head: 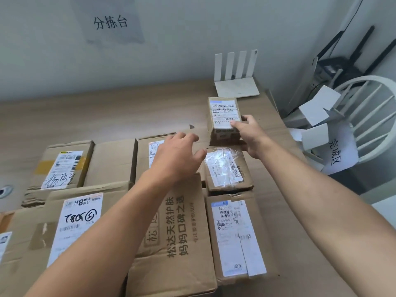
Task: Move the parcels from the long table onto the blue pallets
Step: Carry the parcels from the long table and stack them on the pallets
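Wooden table [102,118], small brown parcel [223,123] (white label [224,112])

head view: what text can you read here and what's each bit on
"分拣台": wall sign
"完成区": sheet at far right
"松达天然护肤 妈妈口碑之选": big carton
"530": labels of small parcel and near-right parcel
"T80", handwritten, rest unclear: near-left parcel
Other print: too blurred.

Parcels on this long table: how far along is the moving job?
Done: cannot tell, no pallets in view. In hand: the right grip holds the small parcel; the left grip hovers open. Left: at least six other parcels on the table.
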